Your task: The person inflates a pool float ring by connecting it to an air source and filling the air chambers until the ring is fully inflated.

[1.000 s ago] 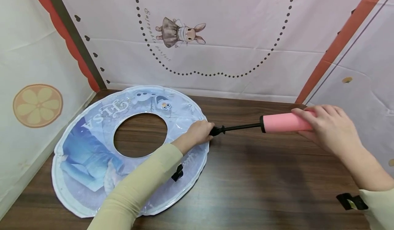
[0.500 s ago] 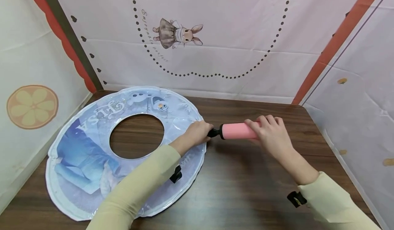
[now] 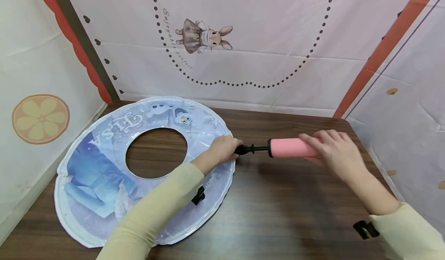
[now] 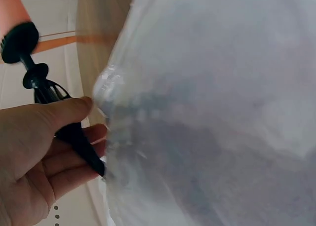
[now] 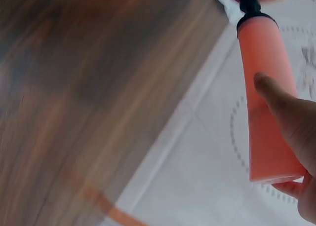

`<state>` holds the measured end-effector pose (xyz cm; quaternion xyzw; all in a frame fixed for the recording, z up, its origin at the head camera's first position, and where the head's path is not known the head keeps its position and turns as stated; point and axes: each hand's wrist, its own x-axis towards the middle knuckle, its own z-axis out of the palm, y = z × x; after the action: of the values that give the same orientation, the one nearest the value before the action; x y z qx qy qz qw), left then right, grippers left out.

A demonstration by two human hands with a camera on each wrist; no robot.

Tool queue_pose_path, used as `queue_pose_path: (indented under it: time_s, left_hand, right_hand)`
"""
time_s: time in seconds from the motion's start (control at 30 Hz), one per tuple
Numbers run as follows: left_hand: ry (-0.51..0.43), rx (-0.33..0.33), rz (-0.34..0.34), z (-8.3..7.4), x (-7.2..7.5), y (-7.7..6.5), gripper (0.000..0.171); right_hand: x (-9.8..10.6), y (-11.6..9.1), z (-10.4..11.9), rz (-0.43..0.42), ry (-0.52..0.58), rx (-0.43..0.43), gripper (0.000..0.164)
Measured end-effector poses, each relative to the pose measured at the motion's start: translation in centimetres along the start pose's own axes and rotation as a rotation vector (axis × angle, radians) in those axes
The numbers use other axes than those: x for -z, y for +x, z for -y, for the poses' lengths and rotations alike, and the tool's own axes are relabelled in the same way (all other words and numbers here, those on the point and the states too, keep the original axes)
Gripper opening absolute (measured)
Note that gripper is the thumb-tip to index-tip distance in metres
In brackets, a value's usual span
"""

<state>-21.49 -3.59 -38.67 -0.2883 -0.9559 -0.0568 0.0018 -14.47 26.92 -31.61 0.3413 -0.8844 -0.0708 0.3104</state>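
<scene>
A flat-looking blue swim ring [image 3: 90, 182], printed with a snowman and "ELSA", lies at the left in the head view. My left hand [image 3: 222, 150] holds the black tapered end [image 4: 76, 137] of a hand pump at the ring's right edge. In the left wrist view its tip meets the ring's clear film; whether it sits in a valve is hidden. My right hand [image 3: 337, 155] grips the pump's pink barrel [image 3: 290, 147], thumb along its side in the right wrist view. A short length of black rod [image 3: 261, 148] shows between barrel and tapered end.
Beneath everything is a dark wood-grain table [image 3: 271, 213]. A pale printed cloth [image 3: 264, 28] with a rabbit picture hangs behind it, and similar cloths border both sides. Black straps [image 3: 366, 229] sit near the sleeve cuffs.
My right hand slid the pink barrel left until it met the black end, covering the rod, then drew it partway back right. The left hand and ring stay about where they were.
</scene>
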Motion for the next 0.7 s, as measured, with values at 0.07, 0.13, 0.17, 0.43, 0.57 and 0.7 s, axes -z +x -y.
queue_pose_path:
  time_s: [0.07, 0.13, 0.17, 0.43, 0.57, 0.7]
  left_hand:
    - [0.012, 0.004, -0.011, 0.0, 0.0, 0.0, 0.021]
    - [0.024, 0.010, -0.021, 0.1, 0.0, 0.0, 0.020]
    - [0.029, 0.012, -0.029, 0.1, 0.0, 0.0, 0.020]
    - [0.054, -0.060, -0.125, 0.2, -0.1, -0.2, 0.017]
    - [0.055, -0.093, -0.154, 0.2, -0.1, -0.2, 0.015]
    - [0.053, -0.105, -0.172, 0.4, -0.3, -0.4, 0.015]
  right_hand:
    - [0.9, -0.6, -1.3, -0.006, 0.008, -0.016, 0.053]
    - [1.9, -1.1, -2.5, -0.013, 0.009, -0.044, 0.061]
    - [2.3, -1.4, -3.0, -0.014, 0.005, -0.062, 0.068]
    - [1.7, 0.0, -1.2, -0.007, -0.004, -0.041, 0.051]
    - [-0.3, 1.9, 1.7, -0.027, -0.036, -0.024, 0.066]
    - [-1.6, 3.1, 3.4, -0.069, -0.069, -0.003, 0.064]
